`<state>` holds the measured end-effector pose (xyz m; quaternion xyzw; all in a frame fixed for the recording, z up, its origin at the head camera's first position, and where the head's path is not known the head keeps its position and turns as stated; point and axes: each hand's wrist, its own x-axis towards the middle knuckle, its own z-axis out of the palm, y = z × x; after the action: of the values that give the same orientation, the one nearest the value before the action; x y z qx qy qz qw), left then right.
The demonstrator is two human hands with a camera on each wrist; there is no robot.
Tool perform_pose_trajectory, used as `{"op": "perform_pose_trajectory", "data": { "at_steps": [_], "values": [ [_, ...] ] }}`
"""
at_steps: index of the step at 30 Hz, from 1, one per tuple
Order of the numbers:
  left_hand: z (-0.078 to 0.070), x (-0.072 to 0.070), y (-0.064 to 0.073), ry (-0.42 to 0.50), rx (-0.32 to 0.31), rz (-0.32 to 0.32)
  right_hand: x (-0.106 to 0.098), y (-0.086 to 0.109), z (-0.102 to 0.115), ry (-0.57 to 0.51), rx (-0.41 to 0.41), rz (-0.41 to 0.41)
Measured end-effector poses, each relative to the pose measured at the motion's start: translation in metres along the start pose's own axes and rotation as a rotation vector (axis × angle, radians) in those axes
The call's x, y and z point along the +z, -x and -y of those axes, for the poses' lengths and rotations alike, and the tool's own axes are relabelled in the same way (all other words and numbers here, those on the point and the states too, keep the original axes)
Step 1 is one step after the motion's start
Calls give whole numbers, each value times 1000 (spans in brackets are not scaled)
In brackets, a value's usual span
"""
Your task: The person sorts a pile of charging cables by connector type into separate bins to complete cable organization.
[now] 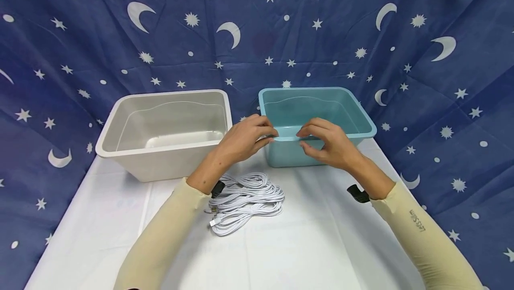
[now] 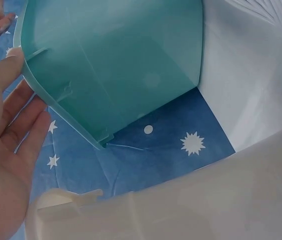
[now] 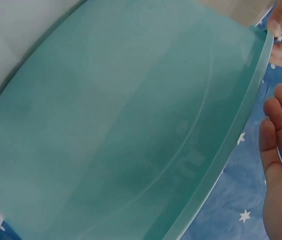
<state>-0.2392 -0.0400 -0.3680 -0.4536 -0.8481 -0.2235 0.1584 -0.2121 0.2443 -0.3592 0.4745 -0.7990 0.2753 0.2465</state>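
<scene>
Teal bin (image 1: pixel 286 155): left hand (image 1: pixel 244 137) pinched its rim (image 1: pixel 287 138), right hand (image 1: pixel 332 146) was spread; steady handling likely needed both gripping evenly.

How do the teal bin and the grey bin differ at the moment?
Colour: the teal bin is blue-green; the grey bin is pale grey.
Place: in the head view, the teal bin stands right of centre, the grey bin left.
Handling: the left hand grips the teal bin's rim; the grey bin is not held.
Shared: both stand upright on the white cloth, open-topped, with a lip around the top.
</scene>
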Motion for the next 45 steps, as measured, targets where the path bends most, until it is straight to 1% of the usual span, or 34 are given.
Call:
{"op": "perform_pose_trajectory", "data": {
  "at_steps": [5,8,13,20,24,27,31,36,45],
  "values": [
    [-1,0,-1,-2,6,0,5,0,10,1,-19,5],
    [-2,-1,-1,-10,4,-1,11,0,17,13,-29,18],
    [-2,-1,0,3,-6,-2,22,-1,25,22,-56,42],
    [-2,-1,-3,-14,4,-2,41,4,26,-34,-28,68],
    [-2,0,-2,-15,8,7,55,8,25,-66,-40,76],
    [-1,0,0,-13,3,3,66,9,26,-85,-38,89],
    [-1,0,1,-4,0,-10,79,10,28,-85,1,129],
    [-1,-1,3,-13,-1,-7,95,9,30,-74,45,205],
    [-2,-1,2,-12,-3,-6,124,2,30,-57,45,293]
  ]
}}
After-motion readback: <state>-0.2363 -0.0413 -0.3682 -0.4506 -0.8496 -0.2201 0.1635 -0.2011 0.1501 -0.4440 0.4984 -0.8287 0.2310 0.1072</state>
